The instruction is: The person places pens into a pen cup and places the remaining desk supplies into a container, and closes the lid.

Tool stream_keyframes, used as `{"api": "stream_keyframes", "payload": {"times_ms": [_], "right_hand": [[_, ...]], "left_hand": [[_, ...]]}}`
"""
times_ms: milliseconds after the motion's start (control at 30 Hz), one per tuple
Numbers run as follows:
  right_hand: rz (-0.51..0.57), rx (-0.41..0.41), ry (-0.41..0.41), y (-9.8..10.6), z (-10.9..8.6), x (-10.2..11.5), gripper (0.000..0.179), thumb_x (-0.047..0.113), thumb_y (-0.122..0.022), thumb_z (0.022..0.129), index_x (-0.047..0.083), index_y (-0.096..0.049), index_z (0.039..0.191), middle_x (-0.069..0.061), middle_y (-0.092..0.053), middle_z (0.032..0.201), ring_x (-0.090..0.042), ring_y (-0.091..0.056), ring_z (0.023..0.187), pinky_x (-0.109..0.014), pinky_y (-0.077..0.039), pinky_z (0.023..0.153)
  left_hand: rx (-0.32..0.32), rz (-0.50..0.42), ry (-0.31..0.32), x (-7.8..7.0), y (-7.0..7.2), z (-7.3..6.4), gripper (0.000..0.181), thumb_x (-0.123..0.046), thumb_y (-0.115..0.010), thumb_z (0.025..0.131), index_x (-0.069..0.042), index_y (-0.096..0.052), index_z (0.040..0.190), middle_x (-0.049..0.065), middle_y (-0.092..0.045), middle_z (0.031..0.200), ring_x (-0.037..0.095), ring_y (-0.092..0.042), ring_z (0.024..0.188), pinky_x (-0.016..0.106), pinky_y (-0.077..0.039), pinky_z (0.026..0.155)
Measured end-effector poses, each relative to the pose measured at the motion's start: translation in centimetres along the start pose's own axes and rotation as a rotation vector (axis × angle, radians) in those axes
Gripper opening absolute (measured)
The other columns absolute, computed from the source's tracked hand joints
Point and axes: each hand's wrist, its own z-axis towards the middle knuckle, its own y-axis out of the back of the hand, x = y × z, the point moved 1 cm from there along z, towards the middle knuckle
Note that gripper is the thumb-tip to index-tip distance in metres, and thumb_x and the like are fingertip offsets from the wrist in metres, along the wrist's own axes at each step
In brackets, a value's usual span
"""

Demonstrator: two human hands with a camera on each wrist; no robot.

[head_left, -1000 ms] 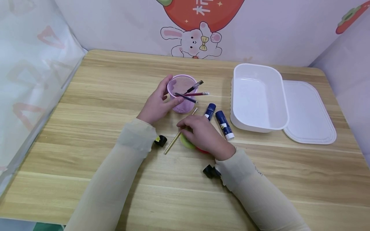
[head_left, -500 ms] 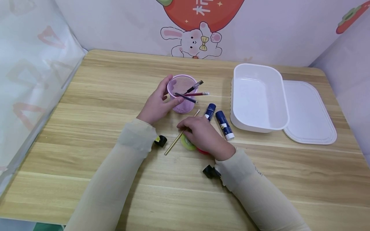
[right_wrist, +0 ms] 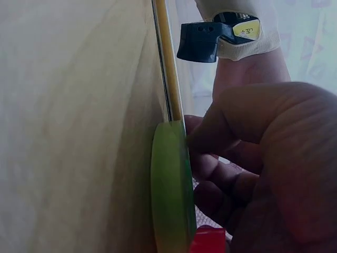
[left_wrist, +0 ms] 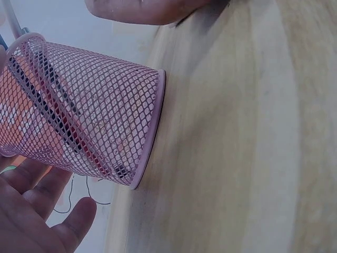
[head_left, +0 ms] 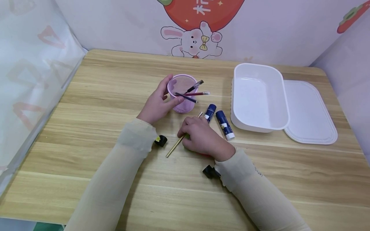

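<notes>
In the head view my left hand [head_left: 158, 104] holds a pink mesh pen holder [head_left: 185, 107] upright, thumb over the near rim. A black pen [head_left: 194, 86], a red pencil [head_left: 199, 94] and a dark pencil [head_left: 188, 98] lean in it; the left wrist view shows them through the mesh [left_wrist: 105, 105]. My right hand [head_left: 202, 136] pinches a gold pencil [head_left: 174, 149] low over the table, with curled fingers. The right wrist view shows this pencil [right_wrist: 169, 63] against a green tape roll [right_wrist: 171, 184], with something red [right_wrist: 208, 241] beside it, mostly hidden.
Two blue glue sticks, one farther left [head_left: 210, 112] and one nearer the box [head_left: 224, 125], lie right of the pen holder. A white plastic box [head_left: 257, 106] stands at the right, with its flat white lid [head_left: 310, 112] beside it. A printed wall sheet [head_left: 115, 29] rises behind the table.
The gold pencil has slid slightly right and toward me with my right hand, whose fingers have curled in more and now cover the green tape in the head view. My left hand stays put.
</notes>
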Motion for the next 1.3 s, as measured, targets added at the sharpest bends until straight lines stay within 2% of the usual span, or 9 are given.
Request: {"api": "stream_keyframes", "payload": {"times_ms": [167, 333, 533, 700, 900, 1133, 1300], "right_hand": [[0.002, 0.015, 0.003, 0.12, -0.08, -0.03, 0.017, 0.008, -0.070, 0.083, 0.018, -0.077, 0.095, 0.004, -0.060, 0.104, -0.020, -0.053, 0.106, -0.043, -0.036, 0.097], [0.000, 0.021, -0.004, 0.16, -0.07, -0.11, 0.017, 0.009, -0.071, 0.085, 0.016, -0.077, 0.099, 0.003, -0.062, 0.106, -0.020, -0.054, 0.106, -0.043, -0.037, 0.097], [-0.051, 0.032, -0.007, 0.15, 0.07, 0.15, 0.015, 0.010, -0.067, 0.088, 0.017, -0.076, 0.098, 0.003, -0.061, 0.104, -0.021, -0.055, 0.106, -0.045, -0.038, 0.096], [-0.101, 0.036, 0.000, -0.07, 0.19, 0.28, 0.014, 0.011, -0.065, 0.085, 0.019, -0.072, 0.094, 0.002, -0.059, 0.101, -0.022, -0.054, 0.100, -0.045, -0.039, 0.093], [-0.101, 0.029, -0.009, -0.18, 0.15, 0.21, 0.015, 0.010, -0.066, 0.084, 0.018, -0.073, 0.095, 0.002, -0.057, 0.098, -0.022, -0.053, 0.098, -0.045, -0.038, 0.095], [-0.098, 0.014, 0.003, -0.18, 0.15, 0.14, 0.011, 0.010, -0.066, 0.082, 0.020, -0.064, 0.085, 0.005, -0.056, 0.096, -0.021, -0.050, 0.095, -0.043, -0.037, 0.089], [-0.106, 0.020, -0.012, -0.12, 0.12, 0.07, 0.012, 0.012, -0.069, 0.080, 0.020, -0.068, 0.090, 0.005, -0.056, 0.095, -0.020, -0.052, 0.095, -0.042, -0.036, 0.087]], "left_hand": [[-0.001, 0.002, 0.001, 0.04, -0.07, 0.06, 0.089, -0.043, -0.073, 0.091, -0.026, -0.020, 0.161, -0.002, -0.031, 0.162, 0.014, -0.033, 0.145, 0.040, -0.035, 0.117], [-0.002, 0.001, 0.005, 0.13, -0.12, 0.15, 0.089, -0.043, -0.073, 0.091, -0.025, -0.020, 0.161, -0.002, -0.032, 0.162, 0.014, -0.033, 0.145, 0.040, -0.035, 0.117], [-0.003, 0.002, 0.006, 0.07, -0.10, 0.17, 0.089, -0.044, -0.073, 0.091, -0.027, -0.020, 0.161, -0.002, -0.032, 0.162, 0.014, -0.033, 0.145, 0.040, -0.035, 0.117], [-0.001, -0.003, 0.002, 0.03, -0.09, 0.10, 0.089, -0.043, -0.073, 0.092, -0.026, -0.021, 0.161, -0.003, -0.032, 0.162, 0.014, -0.034, 0.145, 0.040, -0.035, 0.117], [0.001, -0.012, -0.002, 0.07, -0.10, 0.09, 0.089, -0.043, -0.073, 0.092, -0.024, -0.020, 0.161, -0.003, -0.032, 0.162, 0.013, -0.033, 0.145, 0.042, -0.035, 0.117], [0.006, -0.020, 0.003, 0.09, -0.09, 0.12, 0.090, -0.043, -0.073, 0.092, -0.024, -0.020, 0.162, -0.003, -0.031, 0.162, 0.015, -0.034, 0.145, 0.042, -0.034, 0.117], [0.004, -0.012, 0.007, 0.08, -0.07, 0.10, 0.089, -0.044, -0.073, 0.091, -0.027, -0.019, 0.161, -0.003, -0.032, 0.162, 0.016, -0.035, 0.144, 0.042, -0.035, 0.117]]}}
